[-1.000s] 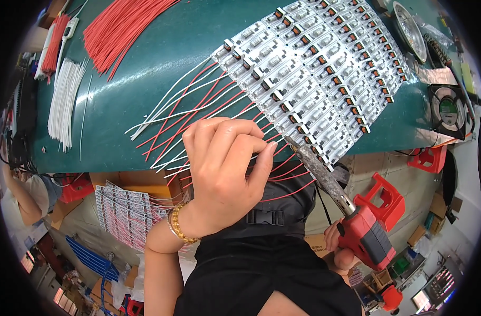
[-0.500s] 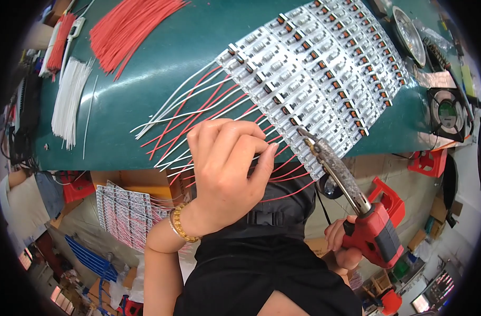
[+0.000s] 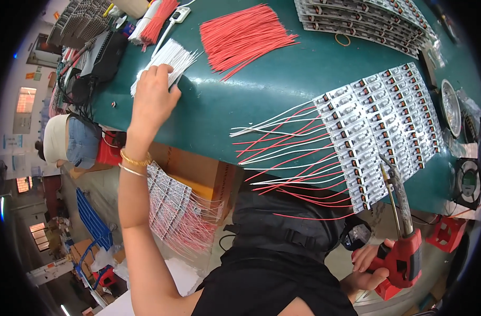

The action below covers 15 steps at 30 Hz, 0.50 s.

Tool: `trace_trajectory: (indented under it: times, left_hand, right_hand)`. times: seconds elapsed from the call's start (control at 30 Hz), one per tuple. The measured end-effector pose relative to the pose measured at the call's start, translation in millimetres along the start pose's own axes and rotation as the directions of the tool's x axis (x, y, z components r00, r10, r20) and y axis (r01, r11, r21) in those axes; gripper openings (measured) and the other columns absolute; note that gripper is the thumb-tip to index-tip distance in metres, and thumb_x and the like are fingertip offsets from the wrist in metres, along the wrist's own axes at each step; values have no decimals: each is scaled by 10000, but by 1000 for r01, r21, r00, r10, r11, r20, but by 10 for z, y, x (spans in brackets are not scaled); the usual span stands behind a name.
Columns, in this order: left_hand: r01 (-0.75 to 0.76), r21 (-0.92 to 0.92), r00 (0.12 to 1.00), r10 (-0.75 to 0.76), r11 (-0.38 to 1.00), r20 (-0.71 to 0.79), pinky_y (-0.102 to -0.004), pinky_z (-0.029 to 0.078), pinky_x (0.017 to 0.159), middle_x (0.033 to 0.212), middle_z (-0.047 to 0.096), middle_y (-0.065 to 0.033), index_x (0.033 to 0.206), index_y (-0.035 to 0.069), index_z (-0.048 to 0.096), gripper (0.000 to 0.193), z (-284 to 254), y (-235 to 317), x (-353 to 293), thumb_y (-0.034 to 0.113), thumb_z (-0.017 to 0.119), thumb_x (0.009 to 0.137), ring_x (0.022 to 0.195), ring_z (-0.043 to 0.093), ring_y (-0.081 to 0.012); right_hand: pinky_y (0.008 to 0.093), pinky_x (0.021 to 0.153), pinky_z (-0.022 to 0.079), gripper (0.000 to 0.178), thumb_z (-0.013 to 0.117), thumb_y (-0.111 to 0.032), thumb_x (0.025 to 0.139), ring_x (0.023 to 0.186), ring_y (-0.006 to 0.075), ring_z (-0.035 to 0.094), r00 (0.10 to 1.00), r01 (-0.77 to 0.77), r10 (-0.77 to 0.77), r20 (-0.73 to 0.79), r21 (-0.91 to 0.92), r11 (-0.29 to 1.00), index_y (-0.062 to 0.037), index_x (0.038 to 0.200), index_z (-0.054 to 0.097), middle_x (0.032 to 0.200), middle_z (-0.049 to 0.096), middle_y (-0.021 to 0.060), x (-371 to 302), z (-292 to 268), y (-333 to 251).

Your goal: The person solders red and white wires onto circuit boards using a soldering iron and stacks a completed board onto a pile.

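Note:
My left hand [image 3: 155,97] lies over a pile of cut white wires [image 3: 178,59] at the far left of the green table, thumb apart from the fingers; its fingertips are partly hidden. In my right hand [image 3: 368,266] is a red soldering gun [image 3: 410,258], held by its grip. Its long metal tip reaches up over the lower part of a panel of small silver circuit boards [image 3: 351,134]. Red and white wires [image 3: 288,152] fan out leftward from that panel's left edge, several hanging past the table's front edge. A pile of red wires [image 3: 246,39] lies right of the white ones.
Stacked board panels [image 3: 356,26] stand at the back, a rubber band [image 3: 342,44] before them. A metal dish [image 3: 451,108] and a small fan [image 3: 468,179] sit at the right. Below the table, wired panels [image 3: 169,192] lie beside a cardboard box [image 3: 198,168]. A red stool [image 3: 446,234] stands lower right.
My left hand has moved from the wires at the panel's edge to the white wire pile. The view has swung left. The soldering gun remains in my right hand, with its tip over the panel.

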State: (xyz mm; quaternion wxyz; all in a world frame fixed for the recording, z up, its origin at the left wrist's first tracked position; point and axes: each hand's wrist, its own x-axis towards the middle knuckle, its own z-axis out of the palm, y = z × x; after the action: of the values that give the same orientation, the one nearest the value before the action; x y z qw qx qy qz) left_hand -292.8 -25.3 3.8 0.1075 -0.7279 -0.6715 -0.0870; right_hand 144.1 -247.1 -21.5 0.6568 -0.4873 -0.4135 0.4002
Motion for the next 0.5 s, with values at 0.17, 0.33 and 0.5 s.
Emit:
trace_trajectory:
  times: [0.17,0.33,0.5]
  left_hand:
    - [-8,-29,999,10,1000,47,-467,495,796,885,646,-228,926,-40,626,166,48,-76,186,60,616,793,863,624,-400]
    - [90,-170,996,-92,981,-3,-456,497,750,860,655,-228,907,-7,631,129,89,-144,192,114,590,891,833,633,-409]
    - [191,-298,969,-229,935,-96,-331,500,654,803,652,-124,962,8,607,156,66,-348,144,154,553,970,696,650,-199]
  right_hand:
    - [246,393,353,780,569,-608,907,361,100,366,1000,-27,27,0,0,1000,56,1275,389,479,368,-10,-46,37,16]
    - [255,405,366,809,581,-618,894,371,106,380,996,-85,85,-32,-14,996,60,1288,382,487,379,-17,-108,-97,18]
    - [278,469,413,812,580,-610,899,406,116,426,987,-161,161,18,-2,987,57,1321,390,508,414,-31,-157,-166,3]
